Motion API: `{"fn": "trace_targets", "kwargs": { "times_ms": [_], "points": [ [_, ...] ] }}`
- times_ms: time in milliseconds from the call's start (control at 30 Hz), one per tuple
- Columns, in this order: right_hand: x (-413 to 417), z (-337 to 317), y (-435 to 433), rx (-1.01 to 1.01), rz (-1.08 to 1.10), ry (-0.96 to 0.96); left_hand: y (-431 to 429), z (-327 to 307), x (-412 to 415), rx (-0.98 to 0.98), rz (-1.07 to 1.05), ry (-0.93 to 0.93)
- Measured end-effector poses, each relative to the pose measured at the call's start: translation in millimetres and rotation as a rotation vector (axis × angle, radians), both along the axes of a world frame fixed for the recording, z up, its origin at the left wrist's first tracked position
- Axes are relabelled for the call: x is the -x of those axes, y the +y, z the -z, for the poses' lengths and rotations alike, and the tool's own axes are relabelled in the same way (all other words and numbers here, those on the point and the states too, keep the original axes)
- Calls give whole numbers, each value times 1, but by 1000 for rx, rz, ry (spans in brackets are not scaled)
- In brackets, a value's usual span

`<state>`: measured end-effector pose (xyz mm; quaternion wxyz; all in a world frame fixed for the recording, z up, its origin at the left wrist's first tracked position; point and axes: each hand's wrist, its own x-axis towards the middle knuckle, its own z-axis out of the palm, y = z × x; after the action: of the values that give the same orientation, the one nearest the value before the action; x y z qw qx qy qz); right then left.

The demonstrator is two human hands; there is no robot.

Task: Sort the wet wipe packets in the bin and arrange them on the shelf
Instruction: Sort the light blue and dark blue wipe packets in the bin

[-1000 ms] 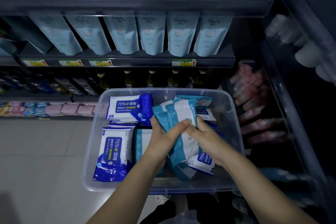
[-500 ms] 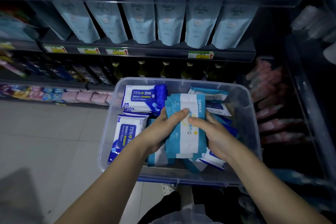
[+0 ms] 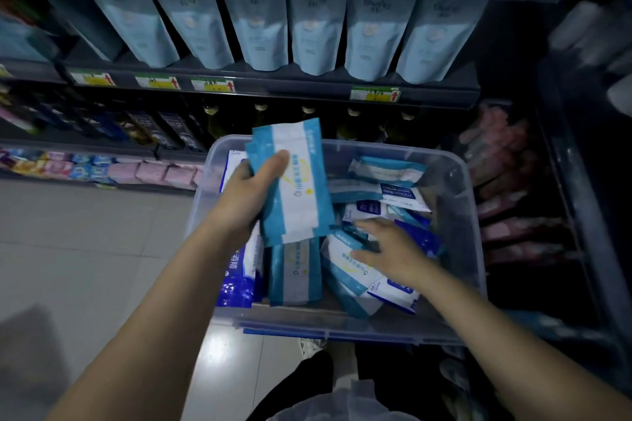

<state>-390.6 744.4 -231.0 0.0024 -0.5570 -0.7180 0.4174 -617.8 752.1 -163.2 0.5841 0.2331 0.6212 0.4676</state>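
The light is dim. A dark shelving unit (image 3: 290,92) fills the back, carrying pale blue pouches (image 3: 314,31), yellow-green price tags (image 3: 213,84) and what may be bottles (image 3: 307,113) below. Grey floor tiles (image 3: 85,249) spread left.

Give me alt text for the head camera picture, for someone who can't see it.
The left hand grips a stack of teal-and-white wipe packets above a clear plastic bin, while the right hand reaches, fingers spread, onto loose packets inside. Behind stand store shelves with pale blue pouches.
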Motion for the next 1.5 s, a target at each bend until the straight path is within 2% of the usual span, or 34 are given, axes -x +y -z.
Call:
{"fn": "trace_targets", "kwargs": {
  "times_ms": [67,167,400,567,700,767,833,967,1100,1200,1267,1300,1367,1433,1500],
  "points": [
    [7,7,-2,-117,-144,-144,-3,2,8,7,-33,17],
    [18,12,1,-255,-206,-287,-8,5,12,14,-56,4],
    [23,18,0,-90,-101,-286,-14,12,2,40,-64,0],
    [4,8,11,139,242,56,-16,14,-4,43,-20,1],
    [-19,-29,20,298,666,512,-21,17,-14,63,5,25],
    [-21,-50,22,376,750,725,-24,20,-21,60,28,31],
    [-10,-64,23,373,752,823,-26,20,-29,40,37,44],
    [30,-68,18,171,695,674,-26,19,-44,-30,79,24],
    [54,-72,16,10,663,647,-27,15,-35,-56,76,-38],
    [56,-77,20,2,556,696,-26,13,-25,-65,34,-47],
    [51,-67,20,33,572,729,-24,11,-18,-78,-45,-29],
    [47,-55,19,25,596,667,-23,8,-14,-85,-79,-27],
    [34,-22,12,15,507,398,-22,5,-6,-107,-135,-32],
    [23,9,-3,66,254,113,-23,2,1,-114,-178,-37],
    [17,32,-15,71,-21,-54,-26,1,7,-119,-202,-34]
  ]
}}
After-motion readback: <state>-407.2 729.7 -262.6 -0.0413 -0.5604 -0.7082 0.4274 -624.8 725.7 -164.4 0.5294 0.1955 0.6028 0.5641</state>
